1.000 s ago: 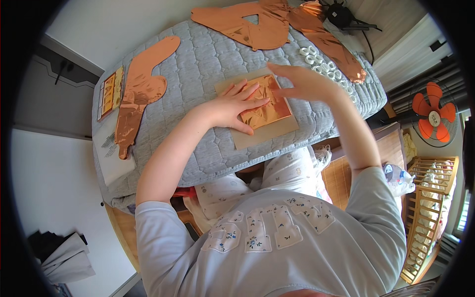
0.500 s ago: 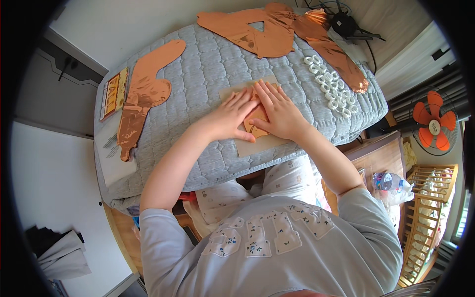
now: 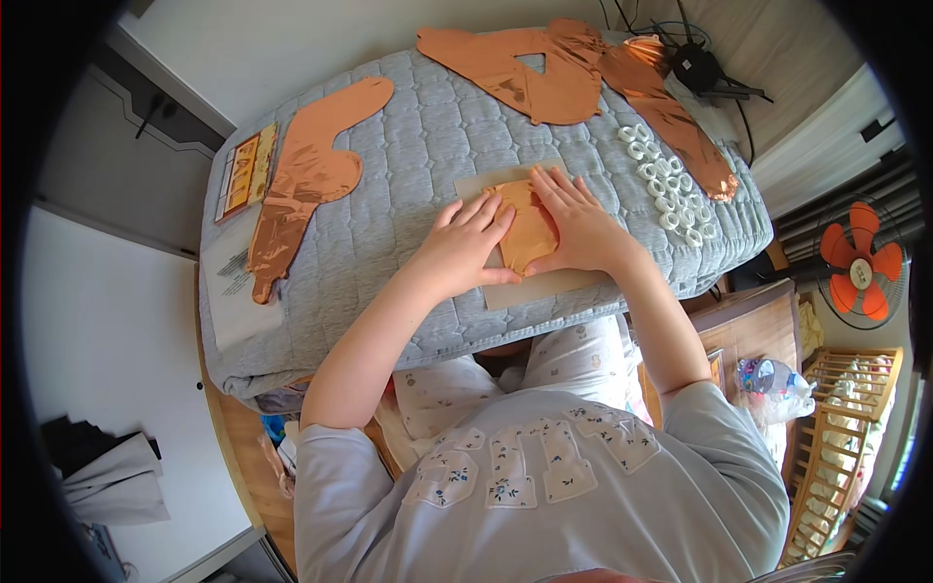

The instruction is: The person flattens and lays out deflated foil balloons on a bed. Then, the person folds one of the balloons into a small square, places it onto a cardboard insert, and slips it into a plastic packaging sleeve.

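A copper-coloured foil balloon, folded flat into a small packet, lies on a beige sheet near the front of the bed. My left hand rests along its left edge, fingers stretched and spread, thumb at the packet's near corner. On the opposite side my right hand lies flat with its fingers pointing away from me, covering the right edge. Both palms face down, and neither grips anything. Part of the foil is hidden beneath the fingers.
Unfolded copper foil balloons lie at the left and far side of the quilted grey mattress. Several white ribbon coils sit to the right. A printed packet is at far left; an orange fan stands off the bed.
My hands have moved apart, the right one sliding to the packet's right edge, so more of the folded foil shows. The whole view has shifted slightly.
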A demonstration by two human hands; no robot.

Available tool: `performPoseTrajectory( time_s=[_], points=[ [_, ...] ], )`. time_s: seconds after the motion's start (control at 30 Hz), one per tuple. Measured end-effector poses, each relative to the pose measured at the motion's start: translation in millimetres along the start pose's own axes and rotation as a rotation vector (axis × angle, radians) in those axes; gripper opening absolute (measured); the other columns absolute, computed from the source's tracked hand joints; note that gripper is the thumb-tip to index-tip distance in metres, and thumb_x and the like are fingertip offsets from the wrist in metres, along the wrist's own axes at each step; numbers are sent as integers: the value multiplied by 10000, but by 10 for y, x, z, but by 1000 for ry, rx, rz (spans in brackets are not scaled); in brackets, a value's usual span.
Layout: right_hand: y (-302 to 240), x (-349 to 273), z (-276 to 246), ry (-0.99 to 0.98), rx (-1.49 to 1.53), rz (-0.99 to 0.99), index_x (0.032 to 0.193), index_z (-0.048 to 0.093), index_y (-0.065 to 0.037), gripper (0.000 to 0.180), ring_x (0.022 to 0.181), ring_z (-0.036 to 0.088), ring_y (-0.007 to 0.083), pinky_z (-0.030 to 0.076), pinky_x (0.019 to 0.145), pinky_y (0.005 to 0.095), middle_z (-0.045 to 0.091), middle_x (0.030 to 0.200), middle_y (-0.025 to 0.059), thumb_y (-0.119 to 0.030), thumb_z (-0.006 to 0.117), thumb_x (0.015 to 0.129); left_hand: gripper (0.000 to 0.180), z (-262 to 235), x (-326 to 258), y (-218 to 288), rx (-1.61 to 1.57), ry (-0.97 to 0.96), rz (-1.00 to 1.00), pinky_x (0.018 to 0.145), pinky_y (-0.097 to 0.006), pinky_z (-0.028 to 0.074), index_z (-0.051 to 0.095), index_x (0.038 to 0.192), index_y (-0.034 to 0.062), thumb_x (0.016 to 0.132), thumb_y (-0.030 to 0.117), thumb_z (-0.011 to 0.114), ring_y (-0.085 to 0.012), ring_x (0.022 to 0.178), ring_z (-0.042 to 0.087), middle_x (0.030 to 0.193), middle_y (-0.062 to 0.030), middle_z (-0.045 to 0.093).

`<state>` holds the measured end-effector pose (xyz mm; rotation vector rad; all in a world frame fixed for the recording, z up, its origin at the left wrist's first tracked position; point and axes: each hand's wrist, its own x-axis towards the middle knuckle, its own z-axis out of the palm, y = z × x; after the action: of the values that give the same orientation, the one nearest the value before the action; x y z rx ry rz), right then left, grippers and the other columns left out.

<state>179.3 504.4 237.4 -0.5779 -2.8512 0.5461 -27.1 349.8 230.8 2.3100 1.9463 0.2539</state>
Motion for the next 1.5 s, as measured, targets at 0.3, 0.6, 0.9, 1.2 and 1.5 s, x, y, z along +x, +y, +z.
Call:
performPoseTrajectory(
  time_s=[0.3, 0.6, 0.9, 1.2, 1.5],
  points=[
    [-245, 124, 191, 36, -129, -103, 1581, 384, -66, 974, 1554, 275, 346, 137, 1272, 569, 399, 1625, 157, -635, 700, 858, 984, -70, 22, 34, -31, 15, -26, 1210, -531, 250, 467, 1502, 57, 791, 672, 754, -307, 1519, 350, 1591, -225, 421],
    [-231, 90, 269, 96, -185, -101, 1567, 420, -122, 923, 1539, 310, 343, 157, 1239, 637, 416, 1624, 107, -677, 651, 866, 1069, -32, 24, 6, -94, 128, -93, 1205, -506, 259, 493, 1431, 52, 654, 699, 841, -338, 1491, 378, 1552, -200, 473],
    [-325, 139, 228, 30, -233, -136, 1561, 457, -217, 895, 1548, 283, 369, 136, 1218, 678, 380, 1648, 109, -701, 657, 834, 1322, -116, -35, -1, -173, 94, -222, 1211, -546, 232, 338, 1539, -23, 558, 643, 921, -347, 1512, 336, 1500, -171, 525],
    [-324, 73, 163, 47, -268, -100, 1570, 451, -195, 912, 1531, 305, 376, 152, 1227, 638, 388, 1642, 109, -642, 681, 809, 700, -497, -1006, -351, 32, 480, -440, 1200, -660, 132, 578, 1434, 180, 844, 504, 773, -356, 1491, 368, 1582, -174, 438],
    [-376, 101, 172, 43, -286, -109, 1589, 424, -229, 915, 1534, 294, 381, 144, 1232, 642, 380, 1646, 113, -647, 670, 814, 789, -871, -3138, -1288, 229, 893, -1540, 1071, -525, 429, 504, 1477, 78, 883, 552, 714, -392, 1294, 552, 1457, -210, 537]
  ],
)
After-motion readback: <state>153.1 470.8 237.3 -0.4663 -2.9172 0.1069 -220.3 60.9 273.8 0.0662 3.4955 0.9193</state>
